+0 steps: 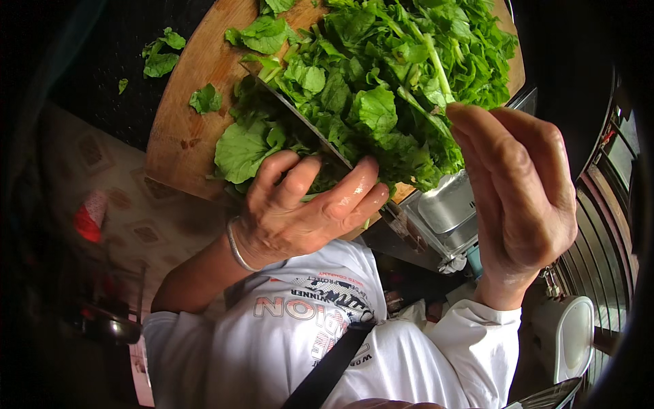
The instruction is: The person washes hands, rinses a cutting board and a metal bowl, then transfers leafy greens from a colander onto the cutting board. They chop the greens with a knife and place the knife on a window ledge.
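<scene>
A heap of leafy greens [378,110] covers much of a round wooden chopping board [176,138]. A dark, broad knife blade [306,120] stands edge-on among the leaves, running diagonally down to my left hand [309,209]. That hand, wet and with a bangle at its wrist, curls over a bunch of greens, its fingers on both sides of the blade's near end. The hand hides how firmly it touches the blade. My right hand [521,184] is raised at the heap's right side, fingertips pinched at the end of a pale green stem [437,66].
Loose leaves [162,53] lie on the black surface left of the board, and one leaf [206,98] rests on its rim. A clear-walled container with a metal tray [444,209] stands below the board's right side. A white bin-like container [567,337] is at lower right.
</scene>
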A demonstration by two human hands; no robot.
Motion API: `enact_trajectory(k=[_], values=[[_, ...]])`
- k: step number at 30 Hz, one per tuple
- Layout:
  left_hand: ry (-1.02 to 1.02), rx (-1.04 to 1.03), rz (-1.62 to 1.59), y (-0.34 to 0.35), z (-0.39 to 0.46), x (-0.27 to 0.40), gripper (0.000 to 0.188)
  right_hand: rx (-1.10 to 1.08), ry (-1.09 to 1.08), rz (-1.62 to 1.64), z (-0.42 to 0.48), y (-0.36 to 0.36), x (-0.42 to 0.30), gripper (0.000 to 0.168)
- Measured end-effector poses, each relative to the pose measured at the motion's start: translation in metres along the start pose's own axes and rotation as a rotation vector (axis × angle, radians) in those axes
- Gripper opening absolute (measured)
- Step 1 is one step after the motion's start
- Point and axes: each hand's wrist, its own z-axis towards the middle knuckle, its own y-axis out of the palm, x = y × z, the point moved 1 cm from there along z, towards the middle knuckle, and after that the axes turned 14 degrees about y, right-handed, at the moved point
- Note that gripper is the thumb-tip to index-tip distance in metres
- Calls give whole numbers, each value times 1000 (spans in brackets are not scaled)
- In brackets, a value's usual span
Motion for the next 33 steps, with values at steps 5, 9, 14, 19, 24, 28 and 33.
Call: enact_trajectory(k=[5, 9, 14, 19, 24, 28, 33], values=[[-39, -4, 1, 0, 1, 2, 23, -150, -126, -128, 11, 4, -2, 31], [-44, 9, 13, 1, -1, 4, 21, -149, -80, -146, 11, 6, -3, 24], [-33, 12, 17, 2, -2, 3, 22, -109, 194, 256, -8, -2, 2, 19], [10, -7, 18, 0, 0, 0, 25, -197, 777, 1012, -28, 1, 7, 22], [39, -64, -14, -6, 0, -3, 29, -281, 944, 1342, -37, -1, 10, 25], [51, -90, -31, -7, 2, -4, 32, -245, 930, 1312, -46, -4, 10, 31], [63, -89, -27, -7, 1, -3, 35, -144, 802, 1216, -61, -9, 5, 38]])
